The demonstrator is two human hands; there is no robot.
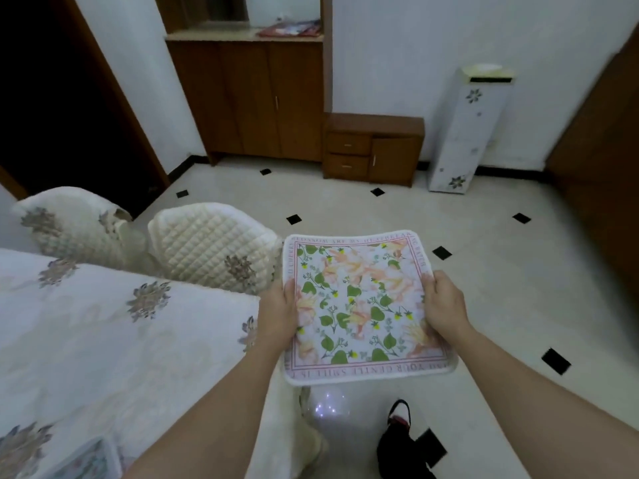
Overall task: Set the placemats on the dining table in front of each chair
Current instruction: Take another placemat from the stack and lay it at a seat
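Note:
A square placemat with green leaves, peach flowers and a red lettered border is held flat in the air over the floor, just right of the table's corner. My left hand grips its left edge and my right hand grips its right edge. The dining table lies at the left under a white quilted cloth with embroidered flowers. Two chairs with quilted white covers, one chair near the placemat and another chair further left, stand at the table's far side. Another placemat shows partly at the bottom left on the table.
A black bag lies on the tiled floor near my feet. A low wooden drawer unit, a tall wooden cabinet and a white floral standing unit line the far wall. A dark doorway opens at the left.

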